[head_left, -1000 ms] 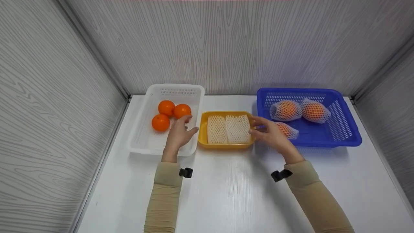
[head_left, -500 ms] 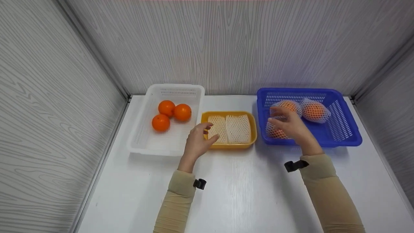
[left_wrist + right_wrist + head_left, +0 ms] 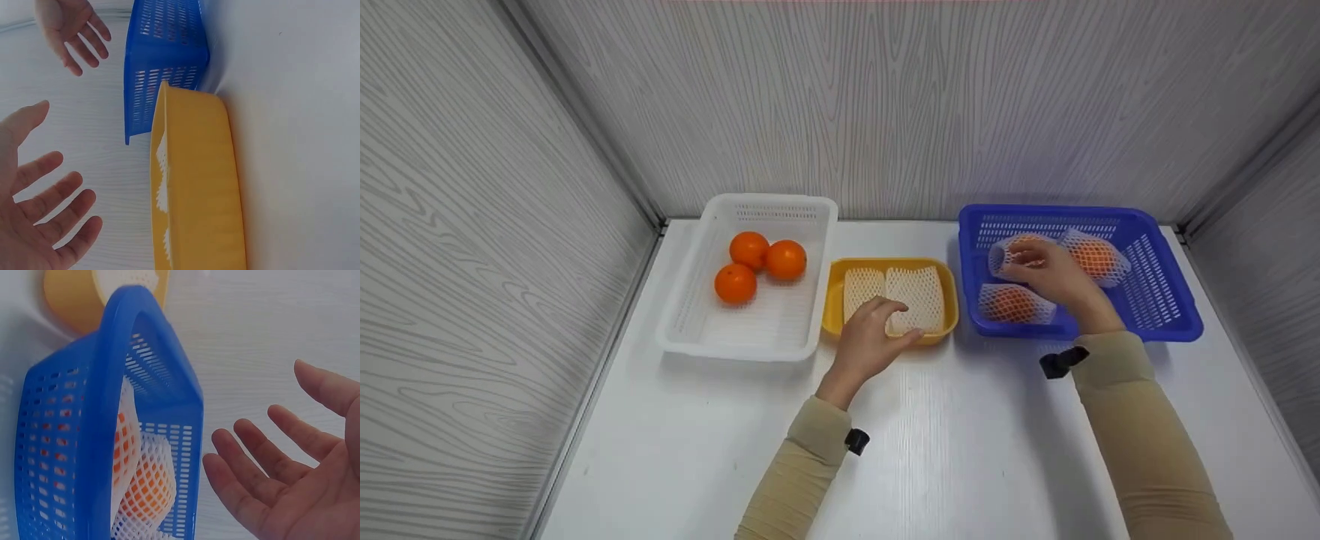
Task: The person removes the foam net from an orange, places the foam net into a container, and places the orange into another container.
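My left hand (image 3: pixel 870 341) hovers over the front rim of a yellow tray (image 3: pixel 951 315), fingers relaxed and nothing in them. Two flat white foam net sleeves (image 3: pixel 916 292) lie side by side in the tray, the left one partly hidden by this hand. My right hand (image 3: pixel 1056 276) is above a blue basket (image 3: pixel 1166 319), and in the right wrist view its fingers are spread and hold nothing. Several oranges in foam net sleeves lie in that basket: a front one (image 3: pixel 1011 305), one at the back right (image 3: pixel 1095 259), and one partly behind my right hand.
A white basket (image 3: pixel 720 341) with three bare oranges (image 3: pixel 786 260) stands to the left of the yellow tray. The blue basket is close on the tray's right. A grey wood-grain wall (image 3: pixel 840 112) rises behind the white table (image 3: pixel 930 450).
My left hand has moved right, from the white basket to the yellow tray. My right hand has moved from the tray's right edge to over the blue basket. The fruit and sleeves stay put.
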A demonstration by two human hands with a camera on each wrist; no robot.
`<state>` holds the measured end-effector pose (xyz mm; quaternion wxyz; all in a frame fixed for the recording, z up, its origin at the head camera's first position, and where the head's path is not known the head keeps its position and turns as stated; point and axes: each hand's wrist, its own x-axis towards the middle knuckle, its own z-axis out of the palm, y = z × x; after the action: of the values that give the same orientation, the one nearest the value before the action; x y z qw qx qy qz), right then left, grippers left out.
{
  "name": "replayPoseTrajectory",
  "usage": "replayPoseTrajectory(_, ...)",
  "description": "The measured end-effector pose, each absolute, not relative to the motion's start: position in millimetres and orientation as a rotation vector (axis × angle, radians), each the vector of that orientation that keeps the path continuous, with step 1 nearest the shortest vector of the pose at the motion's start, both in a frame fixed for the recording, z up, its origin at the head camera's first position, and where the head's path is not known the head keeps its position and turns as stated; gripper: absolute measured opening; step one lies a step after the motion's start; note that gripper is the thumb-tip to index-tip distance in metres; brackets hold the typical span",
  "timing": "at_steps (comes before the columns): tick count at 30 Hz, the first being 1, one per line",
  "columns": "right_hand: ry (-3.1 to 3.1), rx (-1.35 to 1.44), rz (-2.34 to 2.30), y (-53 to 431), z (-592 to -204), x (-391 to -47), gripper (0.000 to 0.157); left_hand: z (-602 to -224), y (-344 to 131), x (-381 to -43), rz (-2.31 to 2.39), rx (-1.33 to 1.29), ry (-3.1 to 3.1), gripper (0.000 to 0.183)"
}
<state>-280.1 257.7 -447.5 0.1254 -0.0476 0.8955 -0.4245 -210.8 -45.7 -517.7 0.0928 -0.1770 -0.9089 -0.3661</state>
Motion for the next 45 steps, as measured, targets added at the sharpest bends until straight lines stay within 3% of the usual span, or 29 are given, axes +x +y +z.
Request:
replayPoseTrajectory(19, 2.534, -0.119, -0.97, 276, -439, -321, 0.059, -529, 16, -206, -0.739, -0.782, -2.801, 0.046)
replayPoseTrajectory(32, 2.437, -0.064, -0.914, 282, -462, -320, 0.067, -536, 38, -212, -0.562, -0.938, -2.888, 0.053)
replayPoseTrajectory(45, 2.226, 0.023, -0.915, 282, -479, -321, 0.063, -540, 41, -222, -0.947, -0.894, -2.952, 0.048)
